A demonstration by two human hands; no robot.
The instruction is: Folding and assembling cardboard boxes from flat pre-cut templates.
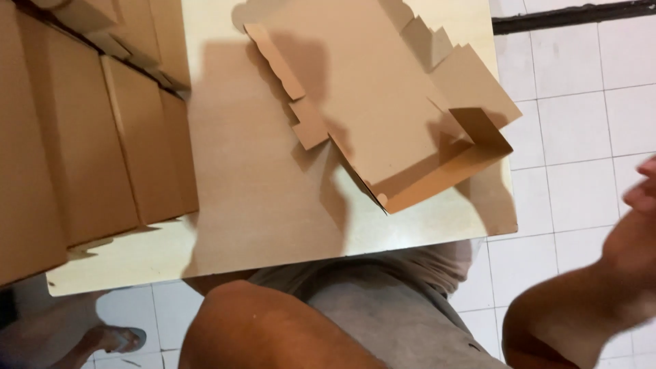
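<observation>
Half-folded cardboard box point(383, 102) on pale wooden table point(260, 205), white tiled floor point(581, 123), right hand point(642, 198) blurred, grip unclear, left hand unseen

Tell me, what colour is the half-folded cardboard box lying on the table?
Plain light brown, unprinted: the cardboard box on the pale wooden table. The head view shows it.

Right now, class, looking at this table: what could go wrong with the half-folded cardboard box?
1. The half-folded box lies untouched near the table edge, so a knock might slide it off.
2. The stack of folded boxes overhangs the edge and could tip.
3. The right hand is off to the side, away from the box.
</observation>
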